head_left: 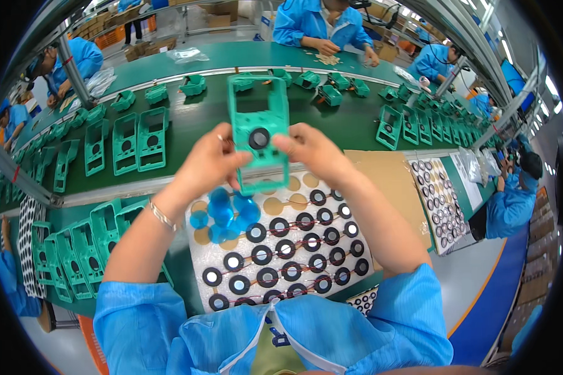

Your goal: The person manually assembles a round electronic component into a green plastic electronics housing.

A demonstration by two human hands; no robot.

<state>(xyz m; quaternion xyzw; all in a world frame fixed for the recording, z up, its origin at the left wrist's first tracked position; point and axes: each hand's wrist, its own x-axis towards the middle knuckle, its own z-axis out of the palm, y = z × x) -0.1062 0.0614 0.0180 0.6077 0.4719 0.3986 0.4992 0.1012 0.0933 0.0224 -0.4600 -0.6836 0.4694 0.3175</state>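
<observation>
My left hand (211,161) and my right hand (316,152) hold a green plastic housing (248,120) upright between them, above the far edge of a white foam tray (200,259). A round black speaker (259,138) sits in the middle of the housing. The right thumb lies near the speaker's right edge, while the left fingers grip the housing's lower left side. Rows of black round speakers (261,254) with thin red wires lie on the tray. Blue translucent discs (220,209) are heaped at its far left, beside bare round recesses (273,205).
Green housings stand along the conveyor belt (194,128) and at my left (81,250). Brown cardboard (381,181) lies right of the tray, then another speaker tray (441,203). A metal post (22,169) rises at left. Co-workers in blue sit across (294,25) and at right (513,206).
</observation>
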